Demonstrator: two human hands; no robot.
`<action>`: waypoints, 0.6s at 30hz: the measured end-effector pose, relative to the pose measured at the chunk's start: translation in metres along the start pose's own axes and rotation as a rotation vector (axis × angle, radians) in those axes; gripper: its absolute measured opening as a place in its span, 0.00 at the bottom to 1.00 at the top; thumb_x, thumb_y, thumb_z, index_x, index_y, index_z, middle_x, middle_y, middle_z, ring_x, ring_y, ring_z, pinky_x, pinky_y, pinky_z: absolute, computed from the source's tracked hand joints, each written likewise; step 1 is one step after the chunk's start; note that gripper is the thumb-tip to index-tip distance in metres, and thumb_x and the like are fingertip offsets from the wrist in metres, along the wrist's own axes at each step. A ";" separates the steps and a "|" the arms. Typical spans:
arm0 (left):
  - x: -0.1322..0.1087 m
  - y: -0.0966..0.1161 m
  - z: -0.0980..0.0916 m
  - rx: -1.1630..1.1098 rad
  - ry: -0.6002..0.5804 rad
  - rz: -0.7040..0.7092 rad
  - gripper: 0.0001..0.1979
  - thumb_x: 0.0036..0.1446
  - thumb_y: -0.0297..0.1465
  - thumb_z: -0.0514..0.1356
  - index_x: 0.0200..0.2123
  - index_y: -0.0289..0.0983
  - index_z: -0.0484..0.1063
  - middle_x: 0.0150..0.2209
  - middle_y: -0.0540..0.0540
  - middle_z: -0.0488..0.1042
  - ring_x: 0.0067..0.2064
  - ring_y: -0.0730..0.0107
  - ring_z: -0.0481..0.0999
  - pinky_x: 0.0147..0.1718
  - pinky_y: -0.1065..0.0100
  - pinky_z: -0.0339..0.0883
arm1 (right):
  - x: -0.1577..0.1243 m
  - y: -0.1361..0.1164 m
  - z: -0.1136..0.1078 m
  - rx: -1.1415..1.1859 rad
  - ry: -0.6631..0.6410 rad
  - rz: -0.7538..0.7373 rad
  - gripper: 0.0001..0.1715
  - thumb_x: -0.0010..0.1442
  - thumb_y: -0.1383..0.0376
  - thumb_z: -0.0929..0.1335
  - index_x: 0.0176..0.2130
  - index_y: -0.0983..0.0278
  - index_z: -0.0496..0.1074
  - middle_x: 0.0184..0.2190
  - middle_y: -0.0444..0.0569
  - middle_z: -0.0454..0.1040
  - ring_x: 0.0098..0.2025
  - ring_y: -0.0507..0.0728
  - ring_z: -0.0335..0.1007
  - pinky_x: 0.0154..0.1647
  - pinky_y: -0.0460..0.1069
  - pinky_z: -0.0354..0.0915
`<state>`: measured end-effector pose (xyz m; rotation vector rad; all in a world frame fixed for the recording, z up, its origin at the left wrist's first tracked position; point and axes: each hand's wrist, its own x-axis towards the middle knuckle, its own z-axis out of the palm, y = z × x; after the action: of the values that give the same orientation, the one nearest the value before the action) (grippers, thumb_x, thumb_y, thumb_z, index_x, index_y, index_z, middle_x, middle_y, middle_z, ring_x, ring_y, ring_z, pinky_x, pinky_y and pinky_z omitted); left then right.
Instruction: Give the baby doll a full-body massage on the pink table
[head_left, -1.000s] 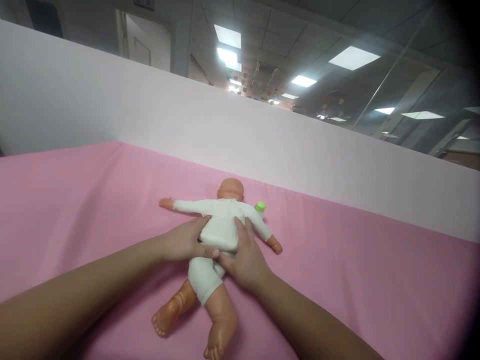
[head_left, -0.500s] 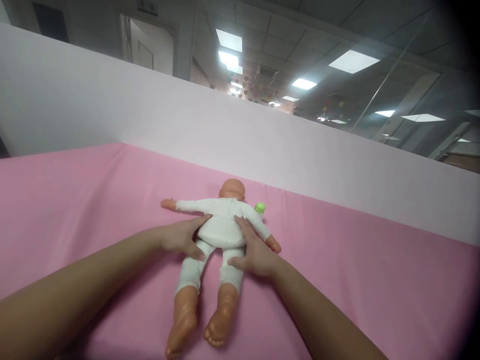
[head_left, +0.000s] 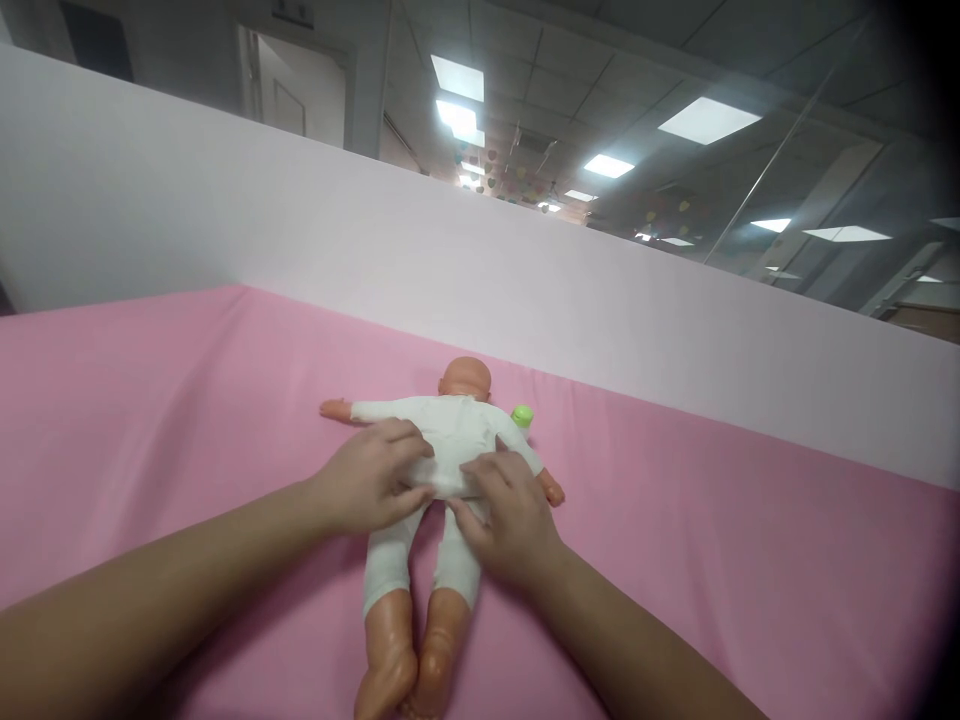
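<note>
A baby doll (head_left: 457,440) with a white cloth body lies on its front, head away from me and arms spread out. My left hand (head_left: 375,475) grips the left side of its lower back, fingers bent over the cloth and thumb at the hip. On the right side, my right hand (head_left: 506,510) holds the doll the same way, its thumb at the top of the leg. Both hands hide parts of the doll's waist and hips. The doll's bare feet point toward me, close together.
A small bottle with a green cap (head_left: 523,415) is beside the doll's right-hand arm. Under everything lies a pink padded mat (head_left: 712,560). A white low wall (head_left: 450,260) runs along the far side, with glass panels above it on the right.
Both hands have shifted inward over the doll's lower back, and their fingers have curled more. The doll's legs have come closer together.
</note>
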<state>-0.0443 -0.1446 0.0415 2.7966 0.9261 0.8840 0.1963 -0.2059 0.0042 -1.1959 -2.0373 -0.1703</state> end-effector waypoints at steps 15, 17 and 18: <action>0.002 0.011 0.012 -0.089 -0.094 0.108 0.11 0.61 0.38 0.60 0.42 0.40 0.79 0.36 0.45 0.76 0.38 0.60 0.74 0.39 0.60 0.67 | 0.002 -0.002 -0.003 0.200 -0.081 -0.039 0.11 0.62 0.69 0.68 0.41 0.59 0.80 0.35 0.47 0.78 0.40 0.57 0.73 0.46 0.54 0.69; 0.001 0.011 0.011 -0.055 -0.018 0.111 0.12 0.61 0.36 0.59 0.43 0.39 0.78 0.37 0.44 0.75 0.39 0.59 0.74 0.40 0.59 0.66 | 0.002 -0.003 -0.004 0.179 -0.012 -0.015 0.13 0.63 0.68 0.68 0.46 0.59 0.79 0.38 0.48 0.78 0.43 0.59 0.73 0.50 0.56 0.69; 0.001 0.011 0.011 -0.041 -0.004 0.104 0.12 0.61 0.35 0.58 0.44 0.39 0.78 0.37 0.43 0.76 0.40 0.58 0.74 0.41 0.58 0.66 | 0.003 -0.002 -0.004 0.168 -0.004 -0.002 0.15 0.63 0.68 0.68 0.48 0.59 0.78 0.40 0.49 0.78 0.45 0.60 0.73 0.51 0.57 0.69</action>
<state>-0.0316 -0.1514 0.0351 2.8328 0.7587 0.8992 0.1955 -0.2068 0.0095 -1.0909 -2.0130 0.0025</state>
